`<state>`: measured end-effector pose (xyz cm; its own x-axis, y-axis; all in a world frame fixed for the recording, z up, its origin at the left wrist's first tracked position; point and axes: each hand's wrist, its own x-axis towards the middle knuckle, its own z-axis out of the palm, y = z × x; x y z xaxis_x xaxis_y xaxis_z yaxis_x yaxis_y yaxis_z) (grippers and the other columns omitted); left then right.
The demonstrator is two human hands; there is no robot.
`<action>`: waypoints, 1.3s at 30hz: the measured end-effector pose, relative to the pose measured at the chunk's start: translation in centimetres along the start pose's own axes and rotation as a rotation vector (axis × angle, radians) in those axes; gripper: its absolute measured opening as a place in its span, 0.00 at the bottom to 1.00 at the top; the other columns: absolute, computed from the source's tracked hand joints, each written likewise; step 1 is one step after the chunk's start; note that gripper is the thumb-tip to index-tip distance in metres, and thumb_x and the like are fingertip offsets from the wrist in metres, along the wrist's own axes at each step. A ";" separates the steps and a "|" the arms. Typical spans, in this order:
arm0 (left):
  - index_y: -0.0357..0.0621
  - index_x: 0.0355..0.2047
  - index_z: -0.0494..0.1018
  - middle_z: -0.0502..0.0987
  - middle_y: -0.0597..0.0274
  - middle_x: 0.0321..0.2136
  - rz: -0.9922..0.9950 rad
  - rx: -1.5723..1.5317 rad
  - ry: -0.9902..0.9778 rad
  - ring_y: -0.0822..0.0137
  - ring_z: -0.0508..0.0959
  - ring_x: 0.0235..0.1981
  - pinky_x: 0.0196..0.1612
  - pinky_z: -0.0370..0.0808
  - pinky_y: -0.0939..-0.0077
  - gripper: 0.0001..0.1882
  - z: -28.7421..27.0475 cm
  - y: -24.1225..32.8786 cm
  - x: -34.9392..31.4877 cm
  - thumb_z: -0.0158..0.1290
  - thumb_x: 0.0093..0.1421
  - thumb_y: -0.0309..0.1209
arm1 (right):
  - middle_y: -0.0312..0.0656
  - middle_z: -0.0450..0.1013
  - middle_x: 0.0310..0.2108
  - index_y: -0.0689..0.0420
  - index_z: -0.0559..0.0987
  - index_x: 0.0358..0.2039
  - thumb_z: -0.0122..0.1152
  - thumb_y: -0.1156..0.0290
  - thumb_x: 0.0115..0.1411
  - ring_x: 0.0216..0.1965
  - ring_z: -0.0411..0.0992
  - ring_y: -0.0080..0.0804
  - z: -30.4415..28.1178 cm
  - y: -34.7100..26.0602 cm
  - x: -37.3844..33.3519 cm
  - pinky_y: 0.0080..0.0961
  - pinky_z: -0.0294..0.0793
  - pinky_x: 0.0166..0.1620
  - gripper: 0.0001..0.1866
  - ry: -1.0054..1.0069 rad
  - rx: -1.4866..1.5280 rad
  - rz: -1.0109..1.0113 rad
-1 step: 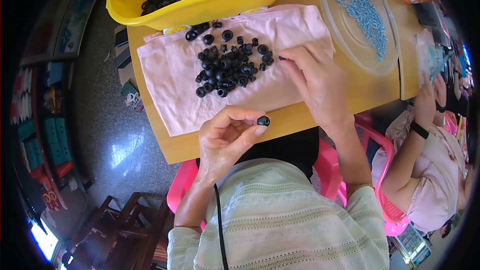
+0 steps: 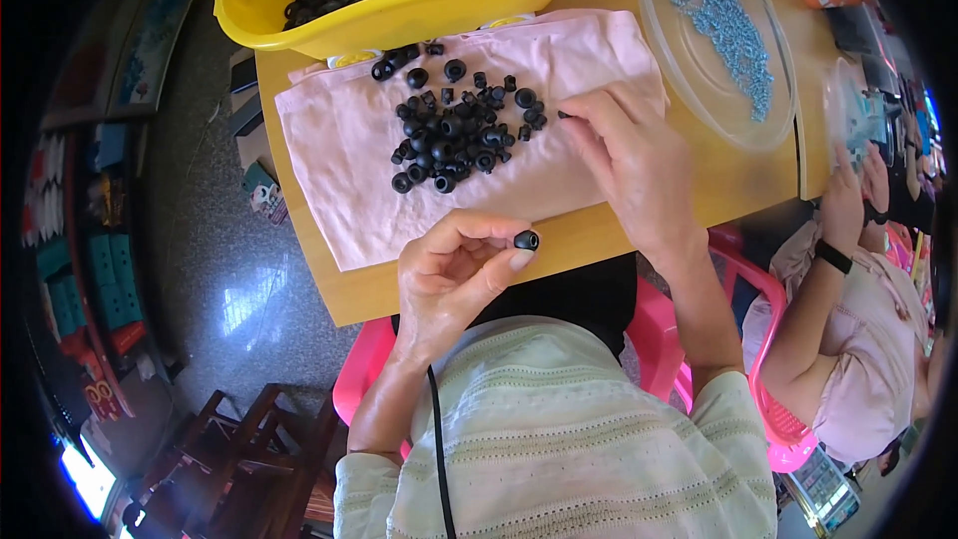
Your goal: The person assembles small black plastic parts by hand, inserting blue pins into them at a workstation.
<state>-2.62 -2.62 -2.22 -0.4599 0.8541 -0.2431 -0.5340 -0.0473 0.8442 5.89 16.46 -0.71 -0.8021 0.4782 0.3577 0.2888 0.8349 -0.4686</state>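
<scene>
Between the thumb and forefinger of my left hand (image 2: pixel 449 274) is a rounded black bead-like piece (image 2: pixel 526 240), its hole facing right, over the table's near edge. My right hand (image 2: pixel 639 165) pinches a small black part (image 2: pixel 565 116) at its fingertips, right of the pile; its kind is too small to make out. Loose black pieces (image 2: pixel 439 145), some round with holes and some small and stubby, lie heaped on a pink cloth (image 2: pixel 334 170). The two hands are apart, and neither touches the heap.
Behind the cloth stands a yellow tub (image 2: pixel 399 20) full of black pieces. A clear round tray (image 2: pixel 689 105) with light-blue bead-like strands sits at the right on the wooden table (image 2: pixel 349 301). Farther right, another person's hands (image 2: pixel 846 205) work by a clear bag. A black cable (image 2: pixel 439 439) hangs down my front.
My hands and the pieces they hold stay as they were. The other person's hands at the right have shifted slightly.
</scene>
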 end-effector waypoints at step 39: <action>0.35 0.39 0.71 0.78 0.51 0.34 -0.042 -0.340 -0.025 0.63 0.81 0.33 0.38 0.80 0.72 0.11 2.3 1.1 -1.4 0.57 0.57 0.20 | 0.38 0.71 0.32 0.62 0.80 0.36 0.63 0.81 0.55 0.28 0.69 0.18 -4.3 -5.0 -4.6 0.14 0.67 0.30 0.07 -0.096 0.897 0.111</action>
<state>-0.97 -2.64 0.17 -0.4168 0.8714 -0.2589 -0.7603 -0.1780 0.6248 10.37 11.27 3.52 -0.8456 0.4851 0.2226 -0.1158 0.2405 -0.9637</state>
